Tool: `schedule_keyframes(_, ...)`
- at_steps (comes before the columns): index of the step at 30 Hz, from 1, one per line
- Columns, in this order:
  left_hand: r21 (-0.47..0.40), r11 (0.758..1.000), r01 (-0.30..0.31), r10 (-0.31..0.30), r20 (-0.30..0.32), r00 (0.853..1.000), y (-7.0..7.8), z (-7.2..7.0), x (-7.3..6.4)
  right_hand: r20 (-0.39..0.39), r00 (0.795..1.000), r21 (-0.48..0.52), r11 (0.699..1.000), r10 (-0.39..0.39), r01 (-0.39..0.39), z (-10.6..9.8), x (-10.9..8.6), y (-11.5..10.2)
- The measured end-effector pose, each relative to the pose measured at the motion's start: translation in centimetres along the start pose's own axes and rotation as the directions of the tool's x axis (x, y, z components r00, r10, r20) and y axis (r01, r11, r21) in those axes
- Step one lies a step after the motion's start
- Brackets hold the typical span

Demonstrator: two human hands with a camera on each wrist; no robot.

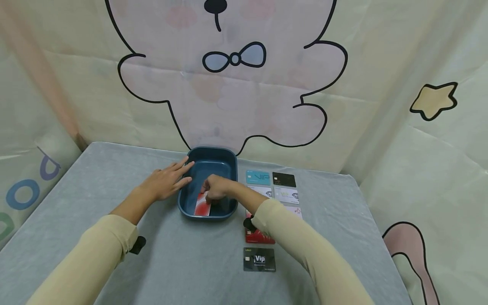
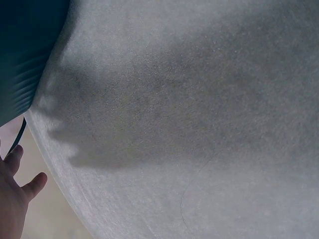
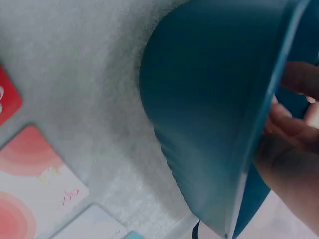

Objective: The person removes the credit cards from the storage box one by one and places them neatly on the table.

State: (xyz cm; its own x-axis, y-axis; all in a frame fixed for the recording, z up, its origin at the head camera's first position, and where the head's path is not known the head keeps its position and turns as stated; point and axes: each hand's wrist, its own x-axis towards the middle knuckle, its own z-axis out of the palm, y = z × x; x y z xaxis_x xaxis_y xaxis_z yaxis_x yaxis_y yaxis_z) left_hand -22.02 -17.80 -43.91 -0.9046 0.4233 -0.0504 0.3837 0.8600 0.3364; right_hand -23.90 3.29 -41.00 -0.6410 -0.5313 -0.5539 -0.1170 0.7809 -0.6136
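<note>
A dark blue plastic basin (image 1: 207,162) stands at the back middle of the table. Inside it, a red and white card (image 1: 203,207) lies toward the near left corner, with my right hand (image 1: 218,188) pinching its upper end. My left hand (image 1: 167,182) has its fingers spread, and the fingertips touch the basin's left rim. In the right wrist view the basin wall (image 3: 209,99) hides the card, and only part of the right hand (image 3: 294,149) shows over the rim.
Right of the basin several cards lie in rows: a light blue card (image 1: 258,177), a black card (image 1: 284,179), a white card (image 1: 286,195) and a red card (image 1: 260,237). Nearer lies a black Vip card (image 1: 259,259). My right forearm covers some of them. A printed curtain (image 1: 267,106) hangs behind.
</note>
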Motion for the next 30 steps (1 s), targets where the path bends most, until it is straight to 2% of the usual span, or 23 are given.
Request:
schedule_keyframes(3,0.002,1.0,0.001,-0.001,0.004,1.0,0.0,0.0,0.0,0.011,0.997,-0.012,0.997,-0.071,0.071,-0.3,-0.5,0.2)
schedule_keyframes(8,0.005,1.0,0.01,-0.01,0.012,1.0,0.0,0.0,-0.1,-0.026,0.985,-0.106,0.98,-0.173,0.169,-0.9,-1.1,0.2)
schedule_keyframes(13,0.007,1.0,0.015,-0.016,0.018,1.0,0.0,0.1,0.0,-0.053,0.976,-0.14,0.969,-0.213,0.204,-1.5,-1.9,0.3)
schedule_keyframes(19,0.008,1.0,0.022,-0.022,0.022,1.0,0.1,0.0,0.0,-0.122,0.965,-0.066,0.972,-0.233,0.226,-2.3,-3.6,0.5)
schedule_keyframes(23,0.009,1.0,0.03,-0.03,0.026,0.999,0.2,0.0,0.1,-0.164,0.95,-0.007,0.964,-0.265,0.267,-3.0,-4.8,0.8)
schedule_keyframes(30,-0.004,0.999,0.037,-0.037,0.024,0.999,0.3,0.0,0.0,-0.232,0.923,0.154,0.926,-0.306,0.346,-4.7,-7.2,1.5)
